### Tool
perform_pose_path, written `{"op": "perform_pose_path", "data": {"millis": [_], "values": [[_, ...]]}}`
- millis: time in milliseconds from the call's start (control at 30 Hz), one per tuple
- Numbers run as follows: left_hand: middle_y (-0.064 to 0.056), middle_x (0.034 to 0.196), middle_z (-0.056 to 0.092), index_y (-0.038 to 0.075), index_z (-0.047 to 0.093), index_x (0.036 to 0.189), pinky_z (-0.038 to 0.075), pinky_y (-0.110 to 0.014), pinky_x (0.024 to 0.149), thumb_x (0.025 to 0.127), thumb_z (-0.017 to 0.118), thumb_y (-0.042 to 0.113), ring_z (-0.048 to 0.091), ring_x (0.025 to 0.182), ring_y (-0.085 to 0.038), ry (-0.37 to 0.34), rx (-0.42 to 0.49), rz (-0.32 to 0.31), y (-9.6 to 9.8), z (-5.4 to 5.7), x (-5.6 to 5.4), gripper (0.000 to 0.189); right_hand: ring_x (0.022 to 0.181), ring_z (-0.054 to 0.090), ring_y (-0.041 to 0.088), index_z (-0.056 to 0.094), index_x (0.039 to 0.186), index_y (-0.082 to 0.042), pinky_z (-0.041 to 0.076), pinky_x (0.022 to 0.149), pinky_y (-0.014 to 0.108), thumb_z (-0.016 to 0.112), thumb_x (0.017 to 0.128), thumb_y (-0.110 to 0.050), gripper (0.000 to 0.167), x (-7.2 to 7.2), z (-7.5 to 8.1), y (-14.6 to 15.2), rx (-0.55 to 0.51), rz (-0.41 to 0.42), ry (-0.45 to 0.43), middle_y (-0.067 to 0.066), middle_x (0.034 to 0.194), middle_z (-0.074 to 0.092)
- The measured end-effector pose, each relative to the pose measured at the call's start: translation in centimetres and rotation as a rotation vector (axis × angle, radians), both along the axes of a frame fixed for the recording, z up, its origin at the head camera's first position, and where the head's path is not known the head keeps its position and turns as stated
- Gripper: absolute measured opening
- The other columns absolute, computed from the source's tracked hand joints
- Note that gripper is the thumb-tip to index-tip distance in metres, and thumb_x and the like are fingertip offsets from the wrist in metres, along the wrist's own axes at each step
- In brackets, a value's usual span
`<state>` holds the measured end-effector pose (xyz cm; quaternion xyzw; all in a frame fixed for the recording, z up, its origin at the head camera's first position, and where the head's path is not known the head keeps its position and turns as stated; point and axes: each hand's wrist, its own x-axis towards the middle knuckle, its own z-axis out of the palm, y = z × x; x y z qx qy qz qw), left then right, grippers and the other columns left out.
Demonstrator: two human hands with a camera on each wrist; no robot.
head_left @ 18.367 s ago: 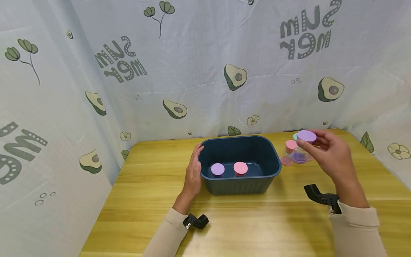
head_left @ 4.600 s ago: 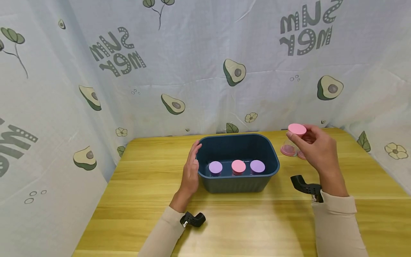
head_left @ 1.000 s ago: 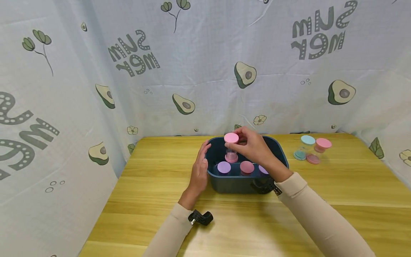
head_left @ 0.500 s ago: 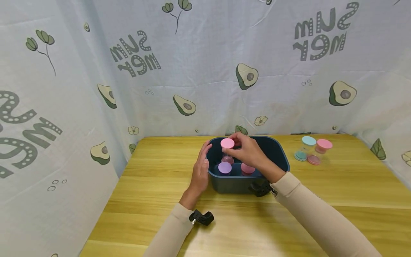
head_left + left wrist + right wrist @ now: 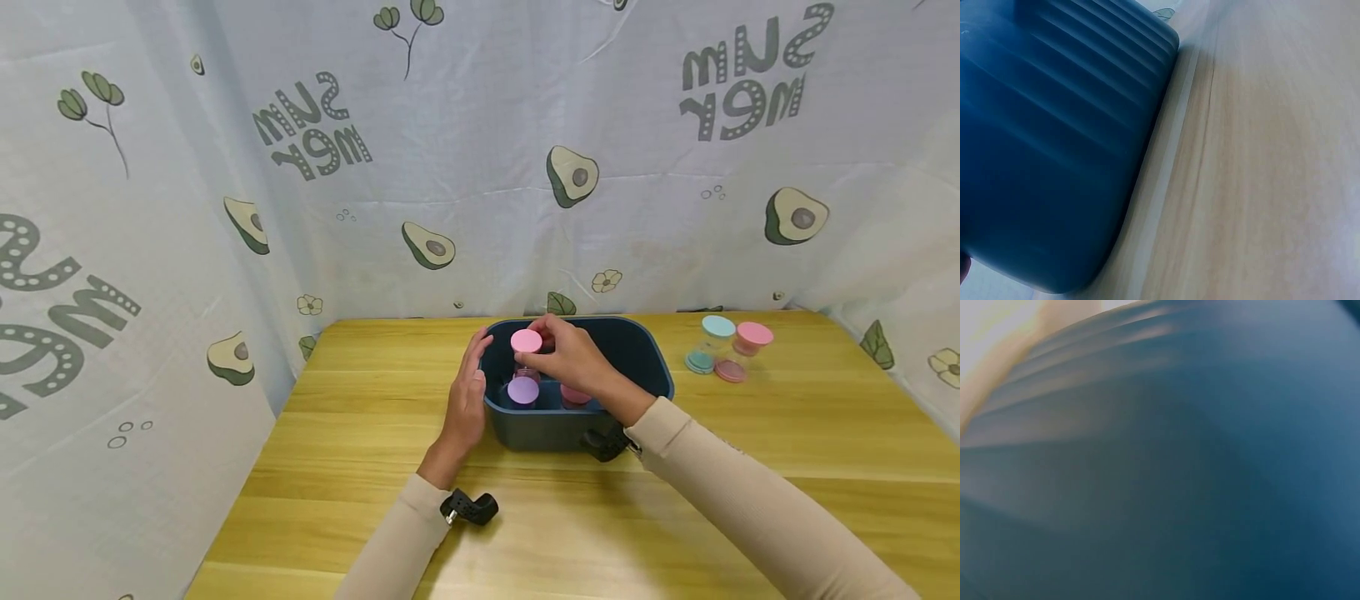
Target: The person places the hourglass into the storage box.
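My right hand point(image 5: 572, 358) reaches into a dark blue bin point(image 5: 577, 432) and pinches a small sand timer point(image 5: 526, 341) with pink end caps by its upper part. This timer is upright near the bin's left end, just behind a purple-capped sand timer point(image 5: 522, 391). Beside that one stands another pink-capped timer point(image 5: 575, 396), partly covered by my right hand. My left hand point(image 5: 467, 406) rests with straight fingers along the bin's left side. In the left wrist view the bin's ribbed wall point(image 5: 1066, 144) fills the left; the right wrist view shows mostly blurred bin wall point(image 5: 1166, 475).
On the wooden table point(image 5: 360, 467), right of the bin, stand a light-blue-capped sand timer point(image 5: 717, 327) and a pink-capped one point(image 5: 752, 335), close together. A patterned cloth point(image 5: 480, 167) hangs behind the table.
Several seconds ago my right hand held a pink-capped timer over the table at right. It has since carried it into the bin, then moved it left and lower. My left hand has stayed at the bin.
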<state>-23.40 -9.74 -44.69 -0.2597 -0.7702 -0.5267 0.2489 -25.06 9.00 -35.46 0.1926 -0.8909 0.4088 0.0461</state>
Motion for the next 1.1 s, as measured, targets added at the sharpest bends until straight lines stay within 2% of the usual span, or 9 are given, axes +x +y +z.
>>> {"op": "perform_pose_path", "data": {"millis": [167,500,833,1100], "values": [[-0.011,0.157,0.027,0.005,0.037,0.146,0.027,-0.051,0.112,0.097,0.024,0.013,0.025,0.144,-0.022,-0.005,-0.002,-0.001,-0.1,0.0,0.2,0.051,0.093,0.065,0.022,0.058,0.114,-0.005,0.054,0.082,0.04,0.076,0.081,-0.026,0.043,-0.1,-0.2,0.0,0.023,-0.002,-0.037,0.011,0.103,0.069],[-0.002,0.158,0.024,0.008,0.036,0.147,0.026,-0.051,0.112,0.098,0.025,0.017,0.022,0.145,-0.019,-0.038,0.01,-0.002,-0.1,0.1,0.6,0.051,0.093,0.065,0.023,0.058,0.115,-0.004,0.055,0.084,0.039,0.076,0.081,-0.026,0.044,0.1,-0.6,-0.2,0.01,0.013,-0.092,0.012,0.105,0.067],[-0.011,0.157,0.025,0.006,0.036,0.146,0.025,-0.053,0.112,0.099,0.025,0.02,0.022,0.145,-0.022,-0.015,0.011,-0.013,-0.2,0.1,0.7,0.051,0.091,0.064,0.023,0.06,0.116,-0.003,0.054,0.082,0.039,0.076,0.082,-0.027,0.044,0.1,-0.7,-0.3,0.032,-0.006,-0.123,0.012,0.101,0.068],[-0.01,0.157,0.026,0.006,0.036,0.146,0.025,-0.052,0.113,0.099,0.024,0.018,0.022,0.145,-0.022,0.001,0.013,-0.02,-0.1,-0.1,0.7,0.05,0.086,0.061,0.022,0.059,0.113,-0.002,0.053,0.078,0.038,0.077,0.081,-0.028,0.044,0.0,-1.1,-0.3,0.093,-0.056,-0.159,0.011,0.098,0.067]]}}
